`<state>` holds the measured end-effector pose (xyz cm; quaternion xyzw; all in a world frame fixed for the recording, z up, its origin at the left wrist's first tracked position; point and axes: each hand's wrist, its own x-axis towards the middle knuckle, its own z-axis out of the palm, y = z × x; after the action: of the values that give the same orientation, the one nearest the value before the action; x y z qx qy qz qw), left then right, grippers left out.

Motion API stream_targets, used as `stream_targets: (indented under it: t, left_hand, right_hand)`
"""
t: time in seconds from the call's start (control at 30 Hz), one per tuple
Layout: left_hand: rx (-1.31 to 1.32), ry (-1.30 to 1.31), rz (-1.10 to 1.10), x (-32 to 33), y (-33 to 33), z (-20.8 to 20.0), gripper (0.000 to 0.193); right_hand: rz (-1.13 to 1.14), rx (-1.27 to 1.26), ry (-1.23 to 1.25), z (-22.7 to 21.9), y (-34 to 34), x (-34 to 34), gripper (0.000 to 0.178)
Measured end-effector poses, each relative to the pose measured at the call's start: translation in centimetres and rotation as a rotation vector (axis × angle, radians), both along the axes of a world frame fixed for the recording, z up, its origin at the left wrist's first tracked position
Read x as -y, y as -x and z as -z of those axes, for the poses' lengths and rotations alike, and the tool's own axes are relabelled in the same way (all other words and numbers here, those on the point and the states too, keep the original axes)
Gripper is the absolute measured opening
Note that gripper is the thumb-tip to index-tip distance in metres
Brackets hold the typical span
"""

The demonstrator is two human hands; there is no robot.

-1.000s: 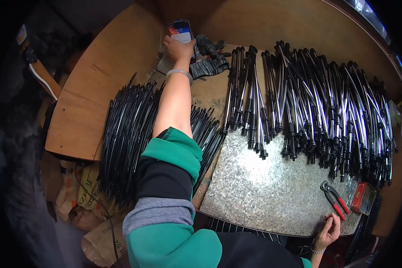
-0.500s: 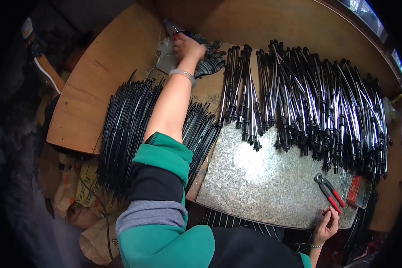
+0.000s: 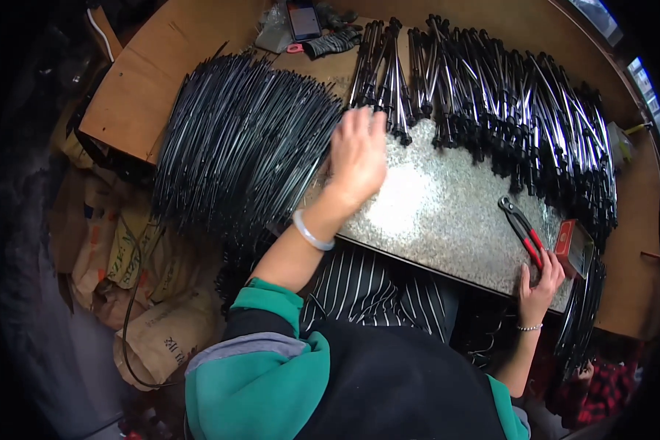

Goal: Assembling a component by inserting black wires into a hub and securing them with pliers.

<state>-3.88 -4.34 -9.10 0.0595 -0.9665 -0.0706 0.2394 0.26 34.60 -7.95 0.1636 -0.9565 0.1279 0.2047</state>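
My left hand (image 3: pixel 358 158) hovers with fingers spread over the left edge of a speckled metal plate (image 3: pixel 447 213), right beside a big pile of thin black rods (image 3: pixel 242 139). It holds nothing. My right hand (image 3: pixel 541 282) rests on the plate's near right edge, its fingers touching the red handles of a pair of pliers (image 3: pixel 522 229); I cannot tell whether it grips them. A row of black and silver rod assemblies (image 3: pixel 506 103) lies across the far side of the plate. A phone (image 3: pixel 303 19) lies at the far edge of the wooden table.
A grey striped glove (image 3: pixel 331 42) lies beside the phone. A small red box (image 3: pixel 570 248) sits right of the pliers. Brown paper sacks (image 3: pixel 147 293) and a black cable lie on the floor to the left. The wooden table (image 3: pixel 136 88) curves round behind.
My left hand let go of the phone at the far edge and drew back to the plate beside the black rods. My right hand slid up to the plier handles. The view tilted downward.
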Motion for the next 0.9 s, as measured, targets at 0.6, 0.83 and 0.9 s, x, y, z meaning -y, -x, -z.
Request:
stream_targets:
  t: [0.6, 0.83, 0.9]
  left_hand:
    - [0.229, 0.179, -0.513, 11.1, -2.7, -1.7, 0.04]
    - [0.46, -0.014, -0.546, 12.3, -2.4, -3.7, 0.048]
    - [0.42, 0.076, -0.5, 12.7, -3.0, -3.2, 0.046]
  right_hand:
    - [0.102, -0.023, -0.126, 1.8, 1.7, -3.9, 0.036]
    - [0.284, -0.092, -0.126, 1.8, -2.7, -6.8, 0.034]
    - [0.298, -0.256, -0.111, 1.5, -3.5, -5.2, 0.031]
